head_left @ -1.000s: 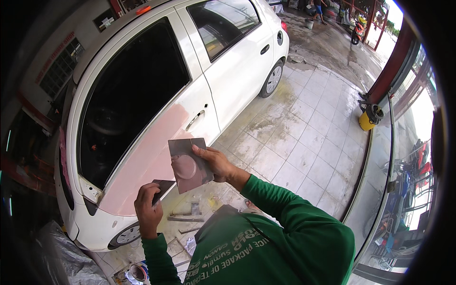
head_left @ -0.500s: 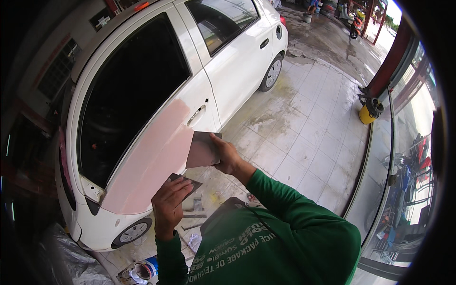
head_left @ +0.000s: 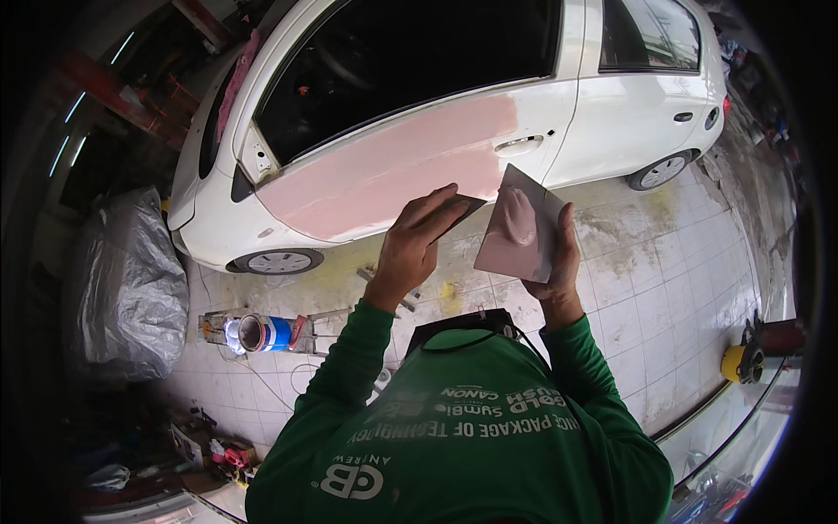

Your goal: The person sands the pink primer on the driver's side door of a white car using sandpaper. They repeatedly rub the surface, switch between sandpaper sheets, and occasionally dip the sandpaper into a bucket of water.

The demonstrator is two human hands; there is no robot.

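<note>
My left hand (head_left: 408,237) is closed around a dark, flat putty spreader (head_left: 464,210), its edge tilted toward the board. In my right hand (head_left: 560,269) a flat grey mixing board (head_left: 552,214) is gripped along its right side, its face turned up. A smooth lump of pink body filler (head_left: 520,218) lies on that board. A small gap separates spreader and board. Beyond both hands stands a white car (head_left: 563,113), its front door covered by a broad pink filler patch (head_left: 384,179) below the dark window. Neither hand touches the car.
An open blue can (head_left: 275,334) stands on a low stand left of me. Grey sheeting covers something bulky (head_left: 131,288) at far left. Boxes and clutter (head_left: 196,445) lie at lower left. A yellow bucket (head_left: 740,363) stands by the glass front at right. The floor is stained tile.
My view has swung left, away from the car's rear, and shows more of its front. The board has turned so that the pink filler on it shows. Both hands keep their holds.
</note>
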